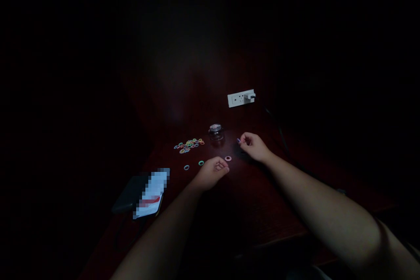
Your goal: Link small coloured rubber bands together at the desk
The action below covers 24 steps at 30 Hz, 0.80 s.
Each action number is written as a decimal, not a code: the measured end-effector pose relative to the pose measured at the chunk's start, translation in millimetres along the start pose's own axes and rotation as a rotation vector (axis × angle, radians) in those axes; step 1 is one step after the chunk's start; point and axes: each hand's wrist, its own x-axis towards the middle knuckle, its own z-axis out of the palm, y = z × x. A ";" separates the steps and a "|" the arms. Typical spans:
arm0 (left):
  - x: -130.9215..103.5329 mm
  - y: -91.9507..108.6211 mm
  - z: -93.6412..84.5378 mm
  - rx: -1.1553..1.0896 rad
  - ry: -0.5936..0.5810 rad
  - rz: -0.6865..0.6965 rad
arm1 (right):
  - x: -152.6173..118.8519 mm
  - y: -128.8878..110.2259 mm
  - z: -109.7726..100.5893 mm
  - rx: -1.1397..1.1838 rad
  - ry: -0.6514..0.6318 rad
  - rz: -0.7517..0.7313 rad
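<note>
The right hand [254, 146] pinches a small purple band [238, 140]; the left hand [213, 171] is curled, its grip unclear. A glass jar [216, 132] and a heap of coloured bands [189, 144] sit toward the table's [262, 210] far edge, with a pink band [228, 158] between the hands.

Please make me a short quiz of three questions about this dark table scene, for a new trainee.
1. True or false: the pink elastic ring lies inside the small clear glass jar.
2. Which hand pinches a small purple ring: A) right hand B) left hand?
3. What white thing is on the dark wall behind the dark red wooden table?

Key: 1. False, it lies on the table between the hands. 2. A. 3. A white wall socket with a plug in it.
</note>
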 end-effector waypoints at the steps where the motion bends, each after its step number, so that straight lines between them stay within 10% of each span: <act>1: 0.6 -1.3 0.2 -0.015 0.011 0.015 | -1.6 -1.3 2.0 0.001 -0.033 0.001; 8: 3.9 -0.3 -0.6 0.011 0.100 0.032 | -21.6 -22.3 29.6 0.059 -0.480 0.011; 19: -1.1 13.7 1.6 0.032 0.055 0.023 | -6.8 -8.0 2.6 0.092 -0.069 0.027; 24: 2.5 7.4 5.3 -0.033 0.069 0.049 | -12.2 -6.4 3.9 0.087 -0.207 0.109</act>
